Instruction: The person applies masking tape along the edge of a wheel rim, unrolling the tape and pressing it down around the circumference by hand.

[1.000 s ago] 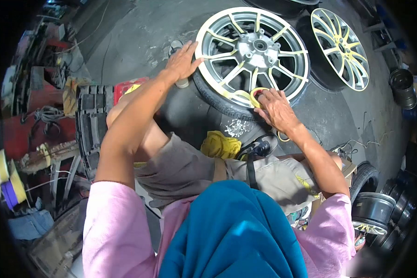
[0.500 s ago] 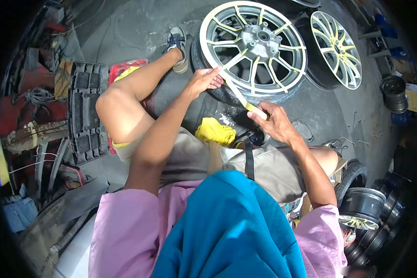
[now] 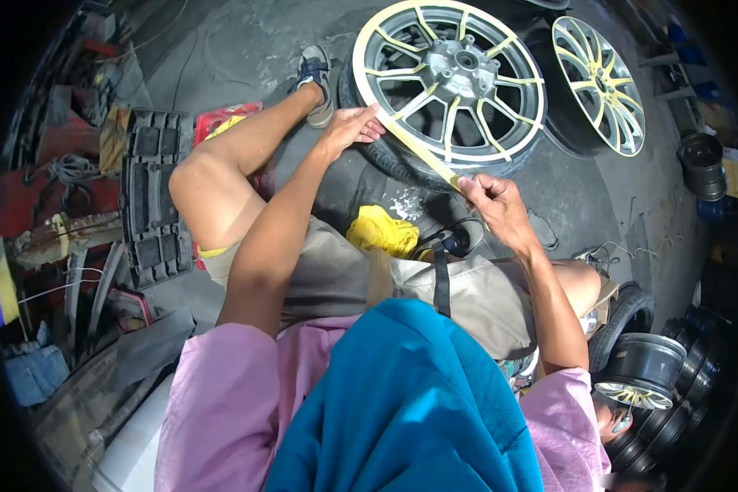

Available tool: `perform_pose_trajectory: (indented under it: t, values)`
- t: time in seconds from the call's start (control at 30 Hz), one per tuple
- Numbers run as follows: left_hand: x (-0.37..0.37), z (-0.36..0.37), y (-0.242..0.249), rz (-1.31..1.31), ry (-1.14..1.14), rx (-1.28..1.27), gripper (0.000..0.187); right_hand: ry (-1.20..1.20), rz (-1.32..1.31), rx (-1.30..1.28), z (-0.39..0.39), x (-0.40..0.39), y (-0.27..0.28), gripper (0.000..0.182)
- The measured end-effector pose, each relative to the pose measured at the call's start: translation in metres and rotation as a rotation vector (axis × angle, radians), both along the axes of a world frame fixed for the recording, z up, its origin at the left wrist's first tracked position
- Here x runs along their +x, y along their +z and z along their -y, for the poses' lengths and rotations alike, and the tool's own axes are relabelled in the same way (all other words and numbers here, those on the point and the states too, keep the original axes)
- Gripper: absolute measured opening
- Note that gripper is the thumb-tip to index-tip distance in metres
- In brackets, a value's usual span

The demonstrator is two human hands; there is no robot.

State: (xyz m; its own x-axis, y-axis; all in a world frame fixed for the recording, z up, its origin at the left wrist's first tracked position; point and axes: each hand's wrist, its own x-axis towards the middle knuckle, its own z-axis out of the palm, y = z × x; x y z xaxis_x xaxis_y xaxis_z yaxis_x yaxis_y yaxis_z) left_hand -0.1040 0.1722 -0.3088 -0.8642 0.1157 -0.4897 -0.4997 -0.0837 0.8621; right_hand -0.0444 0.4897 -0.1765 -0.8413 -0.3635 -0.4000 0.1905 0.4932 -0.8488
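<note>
The right hand [image 3: 498, 209] hides some yellow tape [image 3: 425, 155] (the blue cloth [image 3: 406, 394] is cropped).

Yellow cloth [image 3: 383, 231], black ribbed panel [image 3: 156, 193].

Floor [image 3: 238, 49]: dark grey, scuffed. Black rubber tyre [image 3: 389, 164] flat on it, bearing a round, yellow-taped, silver spoked metal wheel [image 3: 457, 80]. Also down: crumpled bright-yellow cloth [image 3: 383, 231], white flecks [image 3: 405, 205] near it, thin pale cord [image 3: 631, 248] off right.
</note>
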Motion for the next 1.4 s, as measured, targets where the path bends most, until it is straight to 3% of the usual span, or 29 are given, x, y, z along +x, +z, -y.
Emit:
perform_pose_trajectory:
  t: [0.13, 0.33, 0.43, 0.53, 0.73, 0.93, 1.17, 1.4]
  values:
    - [-0.003, 0.001, 0.0, -0.003, -0.023, -0.021, 0.045, -0.024, -0.046, -0.014, 0.006, -0.004, 0.022, 0.044]
    - [-0.003, 0.003, 0.003, -0.014, -0.038, 0.003, 0.043, 0.074, -0.117, 0.024, 0.0, 0.007, 0.009, 0.043]
    - [0.001, -0.002, 0.006, 0.016, -0.008, -0.022, 0.042, 0.21, -0.322, 0.25, -0.003, 0.018, -0.001, 0.04]
    - [0.01, -0.009, -0.001, -0.003, -0.022, 0.013, 0.042, 0.157, -0.263, 0.398, -0.015, 0.015, -0.018, 0.041]
    - [0.018, -0.02, -0.006, -0.031, -0.008, 0.036, 0.043, 0.09, -0.209, 0.429, -0.039, -0.006, -0.031, 0.044]
    - [0.02, -0.025, -0.008, -0.058, -0.019, 0.031, 0.042, 0.219, -0.319, 0.463, -0.037, -0.003, -0.019, 0.048]
    - [0.037, -0.049, -0.015, -0.1, -0.047, 0.069, 0.041, 0.165, -0.33, 0.575, -0.052, -0.019, -0.038, 0.05]
    - [0.04, -0.056, -0.009, -0.11, -0.001, 0.053, 0.042, 0.235, -0.306, 0.58, -0.057, -0.033, -0.019, 0.049]
